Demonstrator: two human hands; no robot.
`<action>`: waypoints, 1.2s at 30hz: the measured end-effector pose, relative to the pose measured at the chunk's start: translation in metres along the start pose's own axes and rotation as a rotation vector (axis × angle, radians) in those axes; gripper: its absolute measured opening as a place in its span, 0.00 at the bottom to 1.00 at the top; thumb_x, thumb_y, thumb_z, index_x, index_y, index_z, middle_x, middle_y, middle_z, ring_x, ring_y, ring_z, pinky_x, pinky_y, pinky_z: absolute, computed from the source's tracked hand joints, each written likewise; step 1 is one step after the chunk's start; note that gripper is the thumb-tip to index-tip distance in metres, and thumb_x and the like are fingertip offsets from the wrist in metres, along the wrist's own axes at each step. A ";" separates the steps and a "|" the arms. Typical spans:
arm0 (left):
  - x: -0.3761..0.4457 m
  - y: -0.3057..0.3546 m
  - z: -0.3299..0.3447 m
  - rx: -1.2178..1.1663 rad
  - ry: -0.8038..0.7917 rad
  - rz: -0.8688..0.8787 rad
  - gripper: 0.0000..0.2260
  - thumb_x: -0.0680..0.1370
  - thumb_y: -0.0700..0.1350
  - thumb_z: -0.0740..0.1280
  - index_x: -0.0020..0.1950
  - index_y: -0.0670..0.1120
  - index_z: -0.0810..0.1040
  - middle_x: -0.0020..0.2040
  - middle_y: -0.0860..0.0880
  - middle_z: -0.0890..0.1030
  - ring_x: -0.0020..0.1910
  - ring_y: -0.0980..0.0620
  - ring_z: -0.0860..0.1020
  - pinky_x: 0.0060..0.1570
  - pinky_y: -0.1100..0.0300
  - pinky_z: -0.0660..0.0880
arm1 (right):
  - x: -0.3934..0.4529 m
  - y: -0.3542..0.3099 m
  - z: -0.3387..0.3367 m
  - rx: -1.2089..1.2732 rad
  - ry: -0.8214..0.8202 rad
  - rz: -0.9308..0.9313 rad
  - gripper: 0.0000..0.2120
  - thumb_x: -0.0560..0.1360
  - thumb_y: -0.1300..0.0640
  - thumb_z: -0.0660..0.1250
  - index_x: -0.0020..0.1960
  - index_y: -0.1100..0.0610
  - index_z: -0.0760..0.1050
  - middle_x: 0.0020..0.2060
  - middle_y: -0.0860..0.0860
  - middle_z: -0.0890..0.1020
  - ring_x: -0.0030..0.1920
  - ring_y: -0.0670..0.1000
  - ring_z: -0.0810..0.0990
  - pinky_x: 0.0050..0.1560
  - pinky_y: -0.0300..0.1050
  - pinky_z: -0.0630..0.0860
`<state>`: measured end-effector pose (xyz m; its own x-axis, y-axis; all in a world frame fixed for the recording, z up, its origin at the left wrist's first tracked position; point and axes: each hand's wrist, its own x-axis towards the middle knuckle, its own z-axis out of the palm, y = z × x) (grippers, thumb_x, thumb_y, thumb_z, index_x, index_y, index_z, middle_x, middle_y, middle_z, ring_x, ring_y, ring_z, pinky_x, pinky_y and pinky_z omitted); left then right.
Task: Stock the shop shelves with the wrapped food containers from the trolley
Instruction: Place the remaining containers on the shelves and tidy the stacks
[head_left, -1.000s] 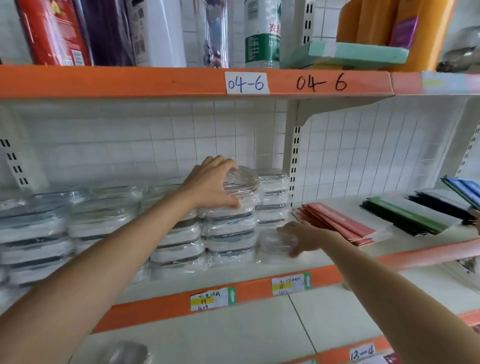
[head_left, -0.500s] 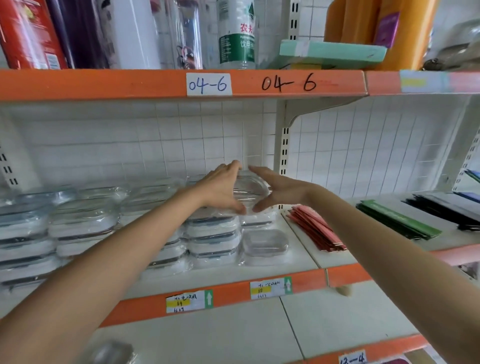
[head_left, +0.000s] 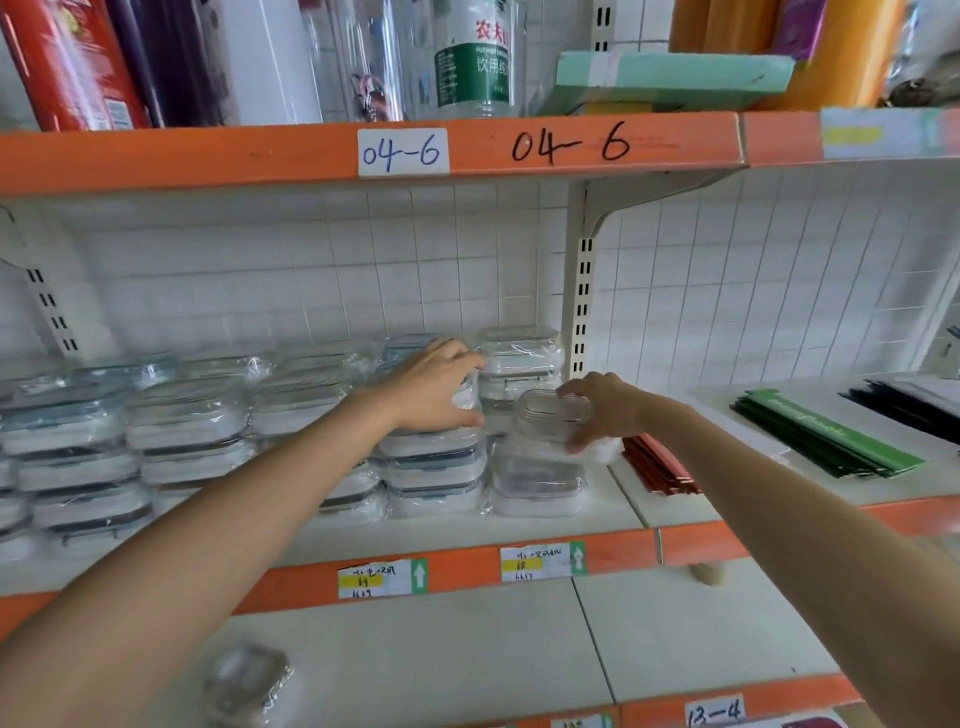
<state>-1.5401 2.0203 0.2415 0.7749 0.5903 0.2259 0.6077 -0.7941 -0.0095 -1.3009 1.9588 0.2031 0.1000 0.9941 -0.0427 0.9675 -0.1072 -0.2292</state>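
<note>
Stacks of wrapped containers (head_left: 187, 431) fill the left and centre of the middle shelf (head_left: 571, 519), against the back wall. The left hand (head_left: 436, 389) rests on a centre stack; just right of it the right hand (head_left: 605, 410) holds a small container (head_left: 553, 415) above the rightmost front stack (head_left: 537, 483). Flat packets (head_left: 826, 434) lie farther right. Bottles (head_left: 475, 52) stand on the shelf above, at the frame's top.

Clear wrapped containers (head_left: 187, 415) stacked in rows on the white shelf (head_left: 571, 519), one small clear container (head_left: 553, 415) held tilted above the front right stack (head_left: 537, 480), another (head_left: 249, 680) on the shelf below
</note>
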 end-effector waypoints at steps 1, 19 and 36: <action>-0.002 -0.001 0.002 0.010 0.010 -0.013 0.30 0.74 0.55 0.70 0.72 0.51 0.64 0.68 0.49 0.67 0.69 0.50 0.62 0.65 0.57 0.62 | 0.001 -0.002 0.003 0.020 -0.009 -0.026 0.41 0.67 0.48 0.76 0.74 0.50 0.60 0.69 0.55 0.65 0.69 0.57 0.60 0.68 0.52 0.61; -0.061 0.012 0.039 0.092 0.120 -0.128 0.13 0.76 0.45 0.66 0.60 0.45 0.77 0.54 0.48 0.75 0.54 0.49 0.73 0.53 0.55 0.71 | -0.002 -0.032 0.063 -0.357 0.149 -0.111 0.35 0.71 0.43 0.69 0.72 0.54 0.60 0.70 0.56 0.59 0.71 0.58 0.58 0.69 0.64 0.59; -0.124 -0.018 0.023 0.133 -0.131 -0.036 0.13 0.77 0.49 0.64 0.61 0.48 0.74 0.58 0.49 0.72 0.57 0.48 0.73 0.51 0.54 0.73 | -0.056 -0.120 0.072 -0.317 0.225 -0.093 0.26 0.75 0.50 0.66 0.69 0.57 0.65 0.65 0.56 0.68 0.67 0.55 0.65 0.64 0.52 0.66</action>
<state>-1.6434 1.9648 0.1911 0.7631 0.6385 0.1002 0.6462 -0.7512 -0.1345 -1.4397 1.9152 0.1627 0.0225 0.9823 0.1859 0.9950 -0.0401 0.0913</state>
